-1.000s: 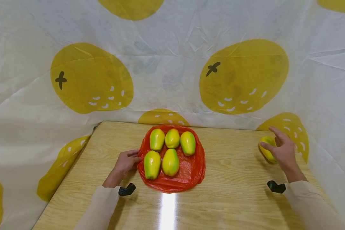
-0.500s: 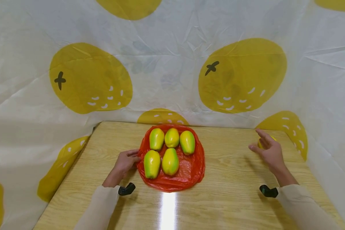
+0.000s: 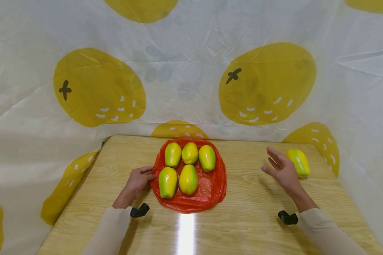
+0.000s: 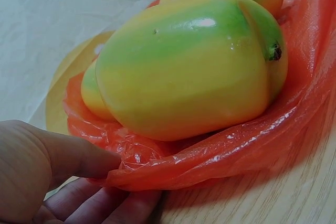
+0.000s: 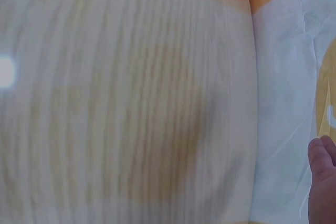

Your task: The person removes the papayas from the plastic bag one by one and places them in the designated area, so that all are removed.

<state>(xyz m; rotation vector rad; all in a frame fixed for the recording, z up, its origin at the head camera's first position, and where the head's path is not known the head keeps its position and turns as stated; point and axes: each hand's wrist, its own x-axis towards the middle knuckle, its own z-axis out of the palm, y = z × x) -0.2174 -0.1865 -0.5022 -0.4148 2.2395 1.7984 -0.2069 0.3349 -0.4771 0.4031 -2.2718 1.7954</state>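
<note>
Several glossy yellow-green papayas [image 3: 188, 179] sit in a red plastic bag [image 3: 205, 187] spread round on the table, in two rows. At the bag's left rim, my left hand [image 3: 139, 180] pinches the plastic; in the left wrist view the thumb [image 4: 79, 156] lies over the rim and the fingers go beneath it. My right hand [image 3: 284, 173] hovers over the right part of the table, fingers extended and thumb apart, holding nothing. Just right of it, a single papaya [image 3: 300, 163] lies on the wood. The right wrist view catches only part of that hand [image 5: 323, 182].
The wooden table [image 3: 249, 202] meets a white cloth [image 3: 185, 85] printed with big yellow fruit at the back and sides. A black wrist device [image 3: 139, 210] sits by the left cuff and another device [image 3: 288, 217] by the right. Light glares off the table's front.
My right hand has moved left, away from the single papaya, which now shows uncovered on the table. My left hand stays at the bag's rim, and the papayas in the bag keep their places.
</note>
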